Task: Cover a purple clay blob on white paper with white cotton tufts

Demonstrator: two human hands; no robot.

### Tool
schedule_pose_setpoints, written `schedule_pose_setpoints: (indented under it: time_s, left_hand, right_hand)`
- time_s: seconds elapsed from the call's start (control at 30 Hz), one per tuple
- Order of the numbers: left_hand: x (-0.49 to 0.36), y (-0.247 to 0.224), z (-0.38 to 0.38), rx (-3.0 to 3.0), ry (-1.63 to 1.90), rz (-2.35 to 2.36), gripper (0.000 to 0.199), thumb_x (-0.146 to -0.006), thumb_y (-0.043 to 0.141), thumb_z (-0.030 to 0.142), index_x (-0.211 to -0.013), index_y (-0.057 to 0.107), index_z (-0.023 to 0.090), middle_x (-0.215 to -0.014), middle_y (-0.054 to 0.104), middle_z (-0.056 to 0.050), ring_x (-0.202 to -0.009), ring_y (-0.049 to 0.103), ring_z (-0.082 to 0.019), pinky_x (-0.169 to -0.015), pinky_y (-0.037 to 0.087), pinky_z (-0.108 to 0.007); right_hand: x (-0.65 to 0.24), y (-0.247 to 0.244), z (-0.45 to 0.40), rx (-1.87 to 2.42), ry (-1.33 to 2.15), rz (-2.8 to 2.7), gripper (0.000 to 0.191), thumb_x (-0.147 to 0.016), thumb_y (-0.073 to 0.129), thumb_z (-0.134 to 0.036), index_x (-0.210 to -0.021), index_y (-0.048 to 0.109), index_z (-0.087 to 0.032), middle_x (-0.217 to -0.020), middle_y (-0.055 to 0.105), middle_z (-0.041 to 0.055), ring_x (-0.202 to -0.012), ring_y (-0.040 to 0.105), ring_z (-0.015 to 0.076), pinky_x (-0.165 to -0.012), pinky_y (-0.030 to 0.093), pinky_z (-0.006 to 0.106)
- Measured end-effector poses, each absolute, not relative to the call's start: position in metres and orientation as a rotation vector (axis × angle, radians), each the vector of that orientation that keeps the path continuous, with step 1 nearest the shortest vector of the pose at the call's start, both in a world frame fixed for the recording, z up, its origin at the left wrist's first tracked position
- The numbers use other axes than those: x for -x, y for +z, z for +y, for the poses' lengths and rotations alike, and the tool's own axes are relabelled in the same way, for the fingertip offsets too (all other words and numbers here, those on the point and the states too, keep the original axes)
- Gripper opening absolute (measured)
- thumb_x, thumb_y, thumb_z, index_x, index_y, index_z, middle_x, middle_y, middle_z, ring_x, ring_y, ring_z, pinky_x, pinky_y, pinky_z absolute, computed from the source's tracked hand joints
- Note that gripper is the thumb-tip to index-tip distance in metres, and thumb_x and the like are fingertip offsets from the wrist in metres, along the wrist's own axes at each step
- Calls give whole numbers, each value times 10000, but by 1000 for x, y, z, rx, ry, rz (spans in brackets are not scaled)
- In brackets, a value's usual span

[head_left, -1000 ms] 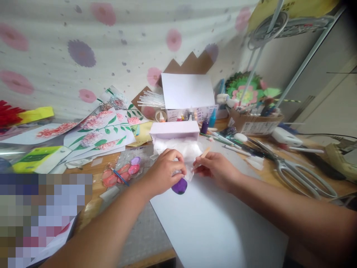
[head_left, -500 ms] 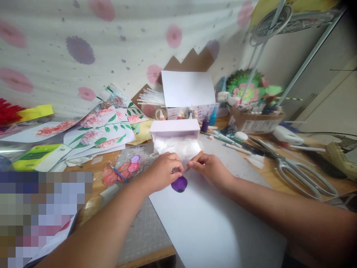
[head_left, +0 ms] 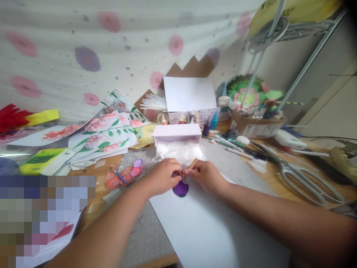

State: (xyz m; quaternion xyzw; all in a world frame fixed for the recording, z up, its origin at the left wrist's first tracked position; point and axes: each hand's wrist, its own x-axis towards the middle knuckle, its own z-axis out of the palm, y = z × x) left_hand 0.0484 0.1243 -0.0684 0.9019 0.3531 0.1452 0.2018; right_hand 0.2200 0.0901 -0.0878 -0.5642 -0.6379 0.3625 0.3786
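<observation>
My left hand (head_left: 169, 175) is closed in a pinch just above a round, deep purple piece (head_left: 180, 189) with a darker patch on its lower edge. Whether its fingertips hold that piece or something small is hidden. Close beside it, my right hand (head_left: 202, 174) pinches a slim tan stick (head_left: 193, 163), whose upper end shows above the fingers. The fingertips of both hands almost meet over a large white sheet (head_left: 200, 223). Right behind them, white cotton-like stuffing (head_left: 180, 148) spills from an open white box (head_left: 177, 130).
Large scissors (head_left: 302, 178) lie at right, near brushes and a cardboard box of tools (head_left: 260, 126). Paint bottles (head_left: 206, 126) stand behind the white box. Painted flower sheets (head_left: 103, 136) and a pink palette (head_left: 122, 176) are at left. A grey cutting mat (head_left: 145, 230) lies underneath.
The whole view has shifted slightly, so things sit lower in it. Both hands stay pinched over the purple piece, with the right fingertips a little closer to the left ones.
</observation>
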Motion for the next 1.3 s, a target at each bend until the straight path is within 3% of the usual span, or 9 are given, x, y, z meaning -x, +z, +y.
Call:
schedule_pose_setpoints:
  time_s: [0.37, 0.53, 0.7, 0.83, 1.03, 1.2, 1.3]
  left_hand:
    - [-47, -69, 125, -2490, 399, 1002, 153, -736, 455, 170, -690, 596, 203, -768, 547, 16, -723, 514, -122, -660, 394, -226]
    - [-46, -70, 126, -2442, 407, 1013, 141, -713, 463, 151, -691, 591, 209, -787, 554, 19, -753, 520, -129, -666, 394, -231]
    - [-45, -68, 125, -2449, 382, 1000, 133, -721, 464, 168, -693, 588, 203, -786, 547, 10, -755, 516, -135, -673, 394, -238]
    - [-45, -62, 122, -2456, 342, 994, 69, -687, 549, 225, -748, 573, 201, -824, 536, 7, -783, 512, -148, -681, 392, -245]
    - [-49, -63, 121, -2448, 370, 1010, 191, -631, 644, 313, -754, 548, 204, -830, 522, 16, -793, 500, -154, -675, 384, -246]
    - [-54, -70, 119, -2421, 450, 1085, 82, -692, 588, 270, -681, 541, 204, -775, 519, 15, -795, 494, -155, -668, 365, -248]
    - [-56, -71, 118, -2392, 480, 1129, 98, -714, 546, 244, -632, 522, 196, -761, 522, 11, -779, 496, -152, -667, 360, -253]
  right_hand:
    - [-217, -80, 92, 1519, 992, -1646, 177, -701, 609, -311, -608, 688, -184, -651, 678, 15, -645, 600, 172, -601, 422, 251]
    - [-222, -78, 91, 1488, 1039, -1581, 260, -740, 558, -362, -699, 696, -145, -683, 676, 30, -662, 596, 171, -592, 418, 243]
    - [-222, -84, 90, 1451, 1002, -1637, 238, -737, 559, -351, -676, 683, -158, -723, 669, 33, -690, 591, 173, -628, 415, 250]
    - [-220, -89, 90, 1442, 961, -1651, 230, -727, 574, -372, -670, 671, -171, -722, 657, 27, -673, 578, 166, -619, 409, 251]
    - [-228, -79, 94, 1414, 1038, -1458, 283, -737, 564, -402, -664, 667, -148, -595, 592, 8, -546, 499, 117, -543, 375, 235]
    - [-239, -72, 104, 1340, 965, -1285, 286, -739, 565, -411, -669, 629, -141, -640, 604, 34, -614, 541, 141, -588, 420, 257]
    - [-242, -68, 109, 1333, 710, -1418, 257, -752, 558, -389, -677, 644, -159, -708, 617, 49, -680, 561, 166, -650, 430, 292]
